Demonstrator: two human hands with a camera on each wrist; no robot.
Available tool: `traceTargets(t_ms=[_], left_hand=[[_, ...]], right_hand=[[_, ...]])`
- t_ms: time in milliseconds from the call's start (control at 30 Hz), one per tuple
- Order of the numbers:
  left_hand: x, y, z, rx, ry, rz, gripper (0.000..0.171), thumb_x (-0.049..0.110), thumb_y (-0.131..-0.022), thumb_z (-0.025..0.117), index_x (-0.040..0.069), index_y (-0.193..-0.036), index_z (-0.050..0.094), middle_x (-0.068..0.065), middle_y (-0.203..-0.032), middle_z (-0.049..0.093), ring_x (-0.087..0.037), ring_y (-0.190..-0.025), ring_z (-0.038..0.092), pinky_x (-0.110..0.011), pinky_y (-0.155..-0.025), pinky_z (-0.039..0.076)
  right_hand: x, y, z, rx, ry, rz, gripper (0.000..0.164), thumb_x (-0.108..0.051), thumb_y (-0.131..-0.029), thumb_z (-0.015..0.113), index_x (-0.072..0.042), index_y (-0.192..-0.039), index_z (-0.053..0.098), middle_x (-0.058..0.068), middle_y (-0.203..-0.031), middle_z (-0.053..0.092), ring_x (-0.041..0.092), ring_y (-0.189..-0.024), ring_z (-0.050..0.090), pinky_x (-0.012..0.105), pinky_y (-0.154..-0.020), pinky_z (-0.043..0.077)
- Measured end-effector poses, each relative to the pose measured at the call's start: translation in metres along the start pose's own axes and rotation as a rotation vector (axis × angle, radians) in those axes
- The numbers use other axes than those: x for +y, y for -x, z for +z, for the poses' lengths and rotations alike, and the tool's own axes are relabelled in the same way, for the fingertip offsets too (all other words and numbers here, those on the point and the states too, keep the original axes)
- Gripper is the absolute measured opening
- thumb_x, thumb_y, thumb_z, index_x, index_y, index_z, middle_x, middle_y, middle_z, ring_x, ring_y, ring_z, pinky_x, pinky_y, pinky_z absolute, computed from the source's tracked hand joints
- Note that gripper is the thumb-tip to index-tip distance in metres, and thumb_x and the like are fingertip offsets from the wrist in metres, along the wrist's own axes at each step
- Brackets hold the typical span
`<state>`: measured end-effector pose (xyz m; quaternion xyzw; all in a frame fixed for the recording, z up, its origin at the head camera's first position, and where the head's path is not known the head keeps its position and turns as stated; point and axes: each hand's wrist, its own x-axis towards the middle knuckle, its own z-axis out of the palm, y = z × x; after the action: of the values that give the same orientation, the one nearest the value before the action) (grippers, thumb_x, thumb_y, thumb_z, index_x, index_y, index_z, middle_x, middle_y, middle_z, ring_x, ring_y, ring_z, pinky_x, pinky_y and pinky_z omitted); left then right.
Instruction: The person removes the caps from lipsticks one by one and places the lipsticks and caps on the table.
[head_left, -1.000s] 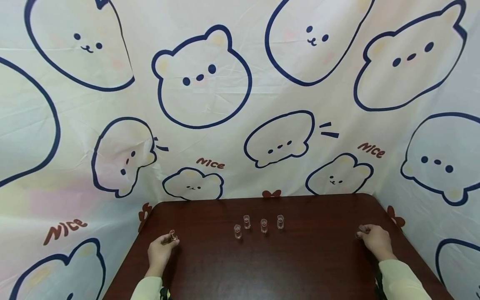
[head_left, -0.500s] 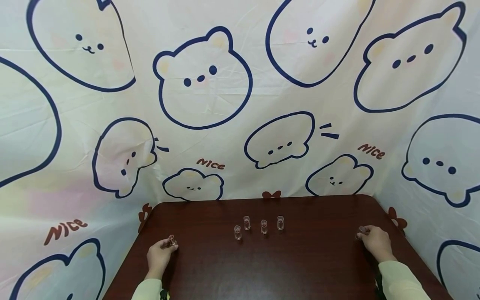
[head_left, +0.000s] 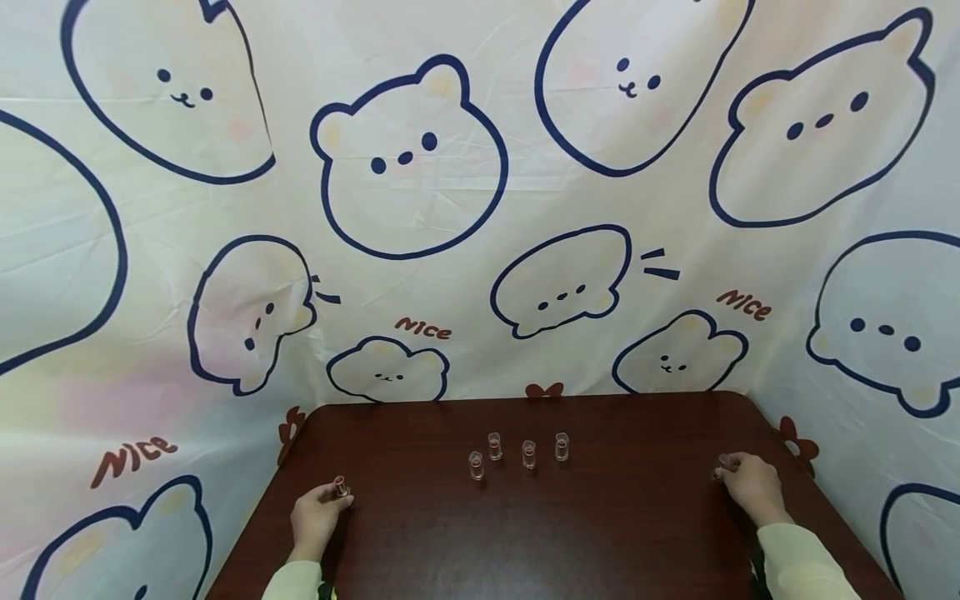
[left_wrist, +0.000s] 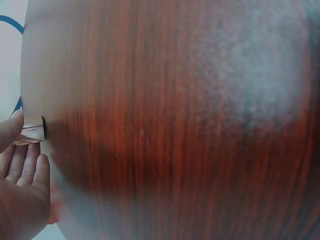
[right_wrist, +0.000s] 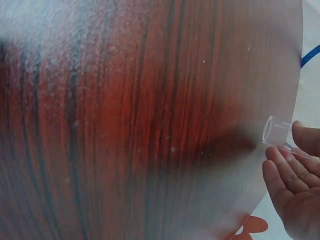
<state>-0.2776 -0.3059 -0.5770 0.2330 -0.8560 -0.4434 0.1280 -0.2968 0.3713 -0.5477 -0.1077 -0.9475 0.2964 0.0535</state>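
At the left side of the dark wooden table, my left hand pinches a small clear shot glass between thumb and fingers. In the left wrist view, thumb and fingers cover part of that glass. Over on the right, my right hand grips a similar clear glass, mostly hidden by the fingers in the head view. The right wrist view shows this second glass lying sideways between thumb and fingers, its thick clear end pointing away from the palm.
Several matching shot glasses stand upright in a loose group near the table's far middle, among them a front left one and a right one. A pale cloth with bear drawings hangs behind and on both sides.
My left hand has drawn slightly back and to the left with its glass. My right hand stays nearly still with its own, and the standing glasses keep their places.
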Motion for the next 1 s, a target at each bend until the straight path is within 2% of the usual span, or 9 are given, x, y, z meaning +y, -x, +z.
traceTargets(t_ms=[133,333,500,633,733,867,1000], left_hand=[[-0.001,0.000,-0.001,-0.011,-0.008,0.001,0.040,0.005,-0.081,0.075,-0.014,-0.114,0.063,-0.030,-0.109,0.064,-0.047,-0.104,0.056,-0.059,-0.086,0.043],[-0.003,0.001,-0.001,-0.011,0.002,-0.010,0.039,0.005,-0.081,0.075,-0.013,-0.114,0.063,-0.029,-0.108,0.065,-0.046,-0.103,0.057,-0.059,-0.085,0.043],[-0.003,-0.001,-0.001,-0.017,-0.009,0.003,0.040,0.006,-0.081,0.075,-0.014,-0.114,0.063,-0.029,-0.106,0.066,-0.046,-0.101,0.057,-0.058,-0.084,0.044],[-0.003,-0.001,-0.002,-0.022,-0.021,0.016,0.041,0.006,-0.080,0.075,-0.014,-0.113,0.063,-0.029,-0.105,0.066,-0.046,-0.101,0.057,-0.058,-0.083,0.044],[-0.002,-0.001,-0.003,-0.023,-0.025,0.025,0.040,0.006,-0.080,0.075,-0.015,-0.112,0.063,-0.029,-0.104,0.066,-0.046,-0.099,0.058,-0.057,-0.083,0.045],[-0.001,0.000,-0.003,-0.022,-0.029,0.031,0.039,0.005,-0.080,0.075,-0.015,-0.111,0.064,-0.028,-0.103,0.066,-0.046,-0.099,0.058,-0.057,-0.083,0.045],[0.000,0.001,-0.003,-0.018,-0.032,0.034,0.038,0.005,-0.080,0.076,-0.015,-0.110,0.064,-0.028,-0.101,0.067,-0.046,-0.099,0.059,-0.059,-0.085,0.044]], right_hand=[[0.000,0.000,-0.001,-0.009,0.004,-0.003,0.039,-0.011,-0.092,0.063,0.019,-0.115,0.055,0.035,-0.103,0.061,0.048,-0.089,0.059,0.051,-0.066,0.051],[0.001,-0.001,0.000,-0.014,-0.006,-0.005,0.037,-0.009,-0.091,0.064,0.018,-0.115,0.055,0.034,-0.105,0.060,0.051,-0.095,0.057,0.056,-0.073,0.049],[0.000,-0.002,-0.001,-0.002,-0.014,-0.003,0.052,-0.010,-0.088,0.069,0.021,-0.123,0.048,0.037,-0.111,0.058,0.054,-0.102,0.053,0.060,-0.080,0.046],[-0.003,-0.003,-0.004,0.028,-0.010,-0.041,0.061,-0.010,-0.088,0.069,0.024,-0.128,0.040,0.038,-0.114,0.056,0.054,-0.103,0.053,0.061,-0.081,0.045],[-0.008,-0.004,-0.006,0.055,0.003,-0.073,0.062,-0.010,-0.088,0.068,0.025,-0.130,0.038,0.039,-0.111,0.057,0.053,-0.099,0.055,0.061,-0.079,0.046],[-0.020,-0.005,-0.008,0.087,0.002,-0.107,0.065,-0.010,-0.088,0.068,0.024,-0.132,0.035,0.038,-0.104,0.057,0.046,-0.083,0.061,0.059,-0.074,0.047],[-0.037,-0.004,-0.007,0.129,-0.023,-0.137,0.064,-0.010,-0.088,0.069,0.021,-0.134,0.037,0.041,-0.115,0.053,0.041,-0.076,0.062,0.057,-0.071,0.049]])
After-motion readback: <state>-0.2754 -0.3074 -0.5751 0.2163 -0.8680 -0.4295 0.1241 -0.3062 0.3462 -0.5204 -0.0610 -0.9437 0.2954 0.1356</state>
